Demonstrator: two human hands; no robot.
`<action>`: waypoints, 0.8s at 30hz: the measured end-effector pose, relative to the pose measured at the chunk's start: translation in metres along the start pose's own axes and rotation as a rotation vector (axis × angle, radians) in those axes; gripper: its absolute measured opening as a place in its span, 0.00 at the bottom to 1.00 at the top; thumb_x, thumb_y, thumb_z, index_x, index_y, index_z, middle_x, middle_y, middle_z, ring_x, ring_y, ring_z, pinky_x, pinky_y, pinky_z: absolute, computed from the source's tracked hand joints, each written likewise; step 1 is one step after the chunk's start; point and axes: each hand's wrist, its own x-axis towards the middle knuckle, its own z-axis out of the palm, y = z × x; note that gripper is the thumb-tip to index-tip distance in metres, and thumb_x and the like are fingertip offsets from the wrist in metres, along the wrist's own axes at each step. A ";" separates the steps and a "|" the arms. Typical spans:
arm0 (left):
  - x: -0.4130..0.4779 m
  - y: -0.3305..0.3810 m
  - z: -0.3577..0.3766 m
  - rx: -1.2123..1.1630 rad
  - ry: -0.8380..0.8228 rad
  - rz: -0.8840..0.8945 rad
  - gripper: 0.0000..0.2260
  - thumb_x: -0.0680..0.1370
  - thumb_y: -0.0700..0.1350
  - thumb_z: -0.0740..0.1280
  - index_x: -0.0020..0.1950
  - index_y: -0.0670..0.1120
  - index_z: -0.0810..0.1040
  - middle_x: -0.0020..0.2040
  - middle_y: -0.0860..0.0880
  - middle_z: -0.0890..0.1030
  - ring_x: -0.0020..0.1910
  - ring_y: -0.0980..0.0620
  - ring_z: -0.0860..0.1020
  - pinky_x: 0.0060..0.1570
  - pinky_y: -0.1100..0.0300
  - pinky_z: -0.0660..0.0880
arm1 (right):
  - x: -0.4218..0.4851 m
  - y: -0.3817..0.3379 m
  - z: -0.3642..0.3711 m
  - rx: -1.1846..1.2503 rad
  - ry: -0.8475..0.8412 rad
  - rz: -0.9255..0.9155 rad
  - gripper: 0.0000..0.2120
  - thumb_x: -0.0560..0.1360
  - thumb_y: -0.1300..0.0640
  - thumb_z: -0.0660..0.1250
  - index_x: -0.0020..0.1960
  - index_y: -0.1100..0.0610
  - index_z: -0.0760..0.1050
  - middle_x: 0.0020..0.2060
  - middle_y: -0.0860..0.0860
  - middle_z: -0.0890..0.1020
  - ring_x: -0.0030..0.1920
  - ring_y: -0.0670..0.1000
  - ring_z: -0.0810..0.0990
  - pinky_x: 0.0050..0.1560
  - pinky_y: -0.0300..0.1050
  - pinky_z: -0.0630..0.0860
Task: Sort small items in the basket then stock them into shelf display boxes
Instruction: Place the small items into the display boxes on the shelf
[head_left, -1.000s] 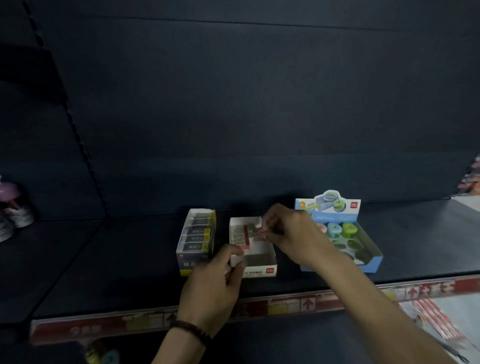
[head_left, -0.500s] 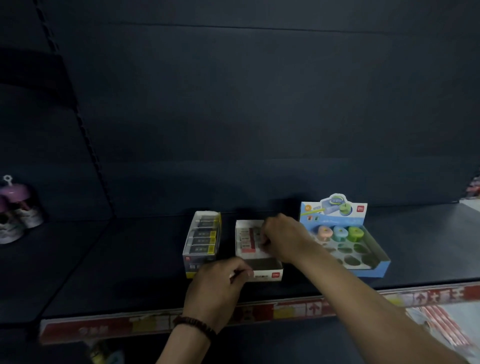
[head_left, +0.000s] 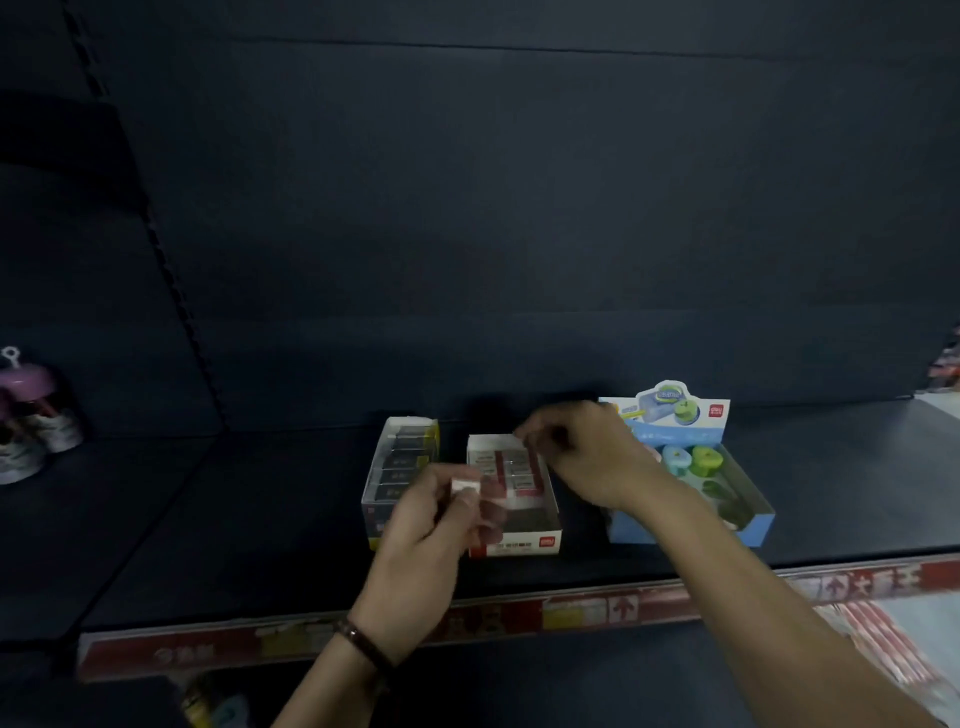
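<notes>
On a dark shelf, the left hand pinches a small white eraser just before the middle white display box. The right hand hovers over the box's far end, fingers curled, apparently empty. The eraser looks light and firm; best pinched by its long sides.

Three display boxes stand in a row on the shelf, near its front edge: the left box, the middle box just beside it, and the right box a little apart. The left hand holds a small eraser in front of the gap between the left and middle boxes, and the right hand reaches over the back of the middle box. Far to the left on the shelf stand some small toys.
</notes>
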 end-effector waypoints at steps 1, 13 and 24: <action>0.001 0.003 0.000 -0.087 0.017 -0.035 0.09 0.86 0.39 0.62 0.62 0.45 0.80 0.54 0.47 0.87 0.55 0.48 0.86 0.53 0.55 0.83 | -0.006 -0.002 -0.001 0.080 0.052 -0.013 0.13 0.81 0.60 0.68 0.54 0.44 0.87 0.46 0.37 0.88 0.49 0.37 0.84 0.53 0.35 0.78; 0.007 0.012 0.003 -0.373 0.084 -0.009 0.14 0.82 0.33 0.66 0.67 0.42 0.78 0.58 0.41 0.86 0.58 0.42 0.86 0.55 0.52 0.84 | -0.057 -0.050 0.005 0.693 0.137 -0.080 0.07 0.76 0.63 0.78 0.49 0.51 0.88 0.43 0.47 0.89 0.44 0.48 0.87 0.48 0.39 0.82; 0.007 0.001 0.009 -0.022 0.168 0.176 0.09 0.83 0.33 0.65 0.57 0.45 0.81 0.51 0.49 0.87 0.52 0.47 0.87 0.48 0.54 0.85 | -0.057 -0.044 0.023 0.633 0.148 -0.121 0.11 0.70 0.62 0.83 0.45 0.48 0.89 0.42 0.46 0.88 0.45 0.50 0.86 0.49 0.46 0.82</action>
